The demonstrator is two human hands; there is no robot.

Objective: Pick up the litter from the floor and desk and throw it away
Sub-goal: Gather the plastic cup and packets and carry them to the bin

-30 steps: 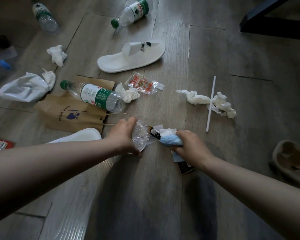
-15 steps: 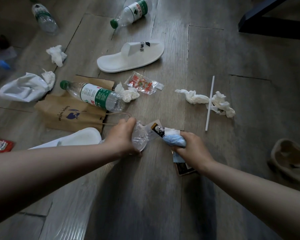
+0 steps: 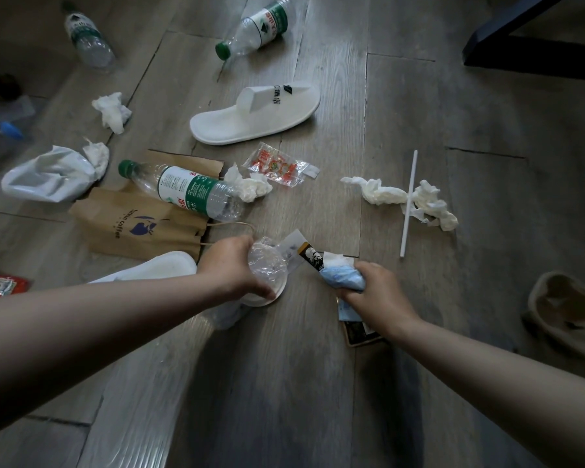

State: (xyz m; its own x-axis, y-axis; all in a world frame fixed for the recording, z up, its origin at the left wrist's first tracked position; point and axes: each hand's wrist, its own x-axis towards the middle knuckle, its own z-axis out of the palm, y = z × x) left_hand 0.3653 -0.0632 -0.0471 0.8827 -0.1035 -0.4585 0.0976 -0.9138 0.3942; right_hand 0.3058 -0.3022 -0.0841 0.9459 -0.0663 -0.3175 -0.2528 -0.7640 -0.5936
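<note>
While left hand [image 3: 232,265] still grips the cup [image 3: 268,269], right hand [image 3: 377,295] still clutches blue wad [image 3: 343,280].

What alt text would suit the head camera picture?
A person's left hand grips crumpled clear plastic and the right hand grips a blue wad over a wooden floor. Beyond lie a water bottle on a brown paper bag, crumpled tissues, a white slipper and a straw.
</note>
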